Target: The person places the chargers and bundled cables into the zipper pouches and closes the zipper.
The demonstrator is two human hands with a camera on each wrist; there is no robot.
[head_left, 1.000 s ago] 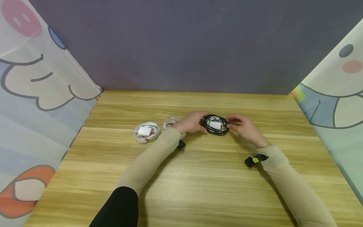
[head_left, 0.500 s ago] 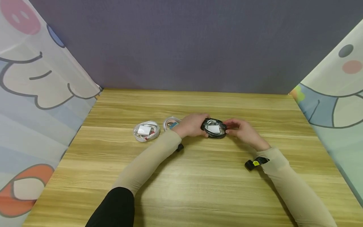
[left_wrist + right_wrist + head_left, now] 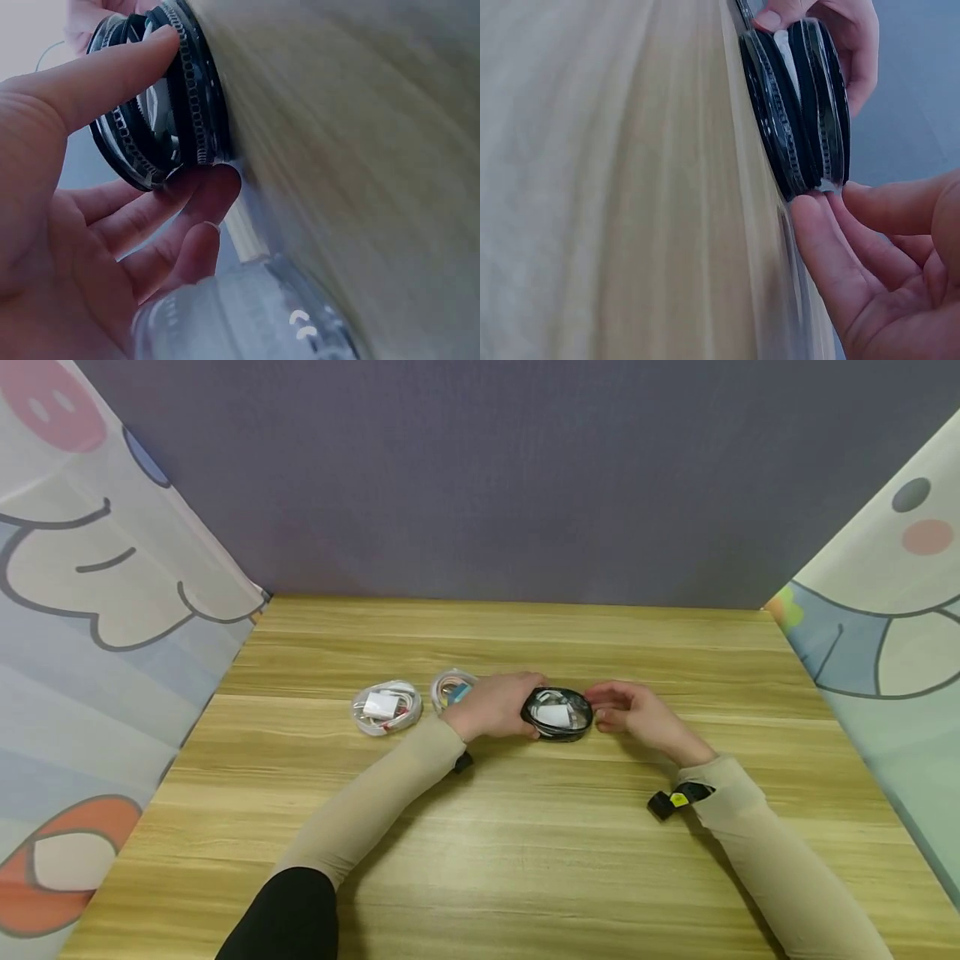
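Observation:
A round clear zip case with black edging lies toward the back of the table, with a white charger and coiled white cable inside. Its two rows of zipper teeth stand apart in both wrist views. My left hand grips its left side, thumb across the black edge and fingers beneath. At the opposite side is my right hand; in the right wrist view its thumb and fingertips pinch the rim where the two halves come close together. Whether a zipper pull lies between them is hidden.
Left of the hands, a clear pouch holds a white charger and cable. Another clear round pouch, with a cable and something blue, is partly behind the left hand. A dark panel rises behind the wooden table.
Held by the left hand, the black-edged zip case has moved left and toward the person. The right hand has shifted slightly nearer the person along its right side.

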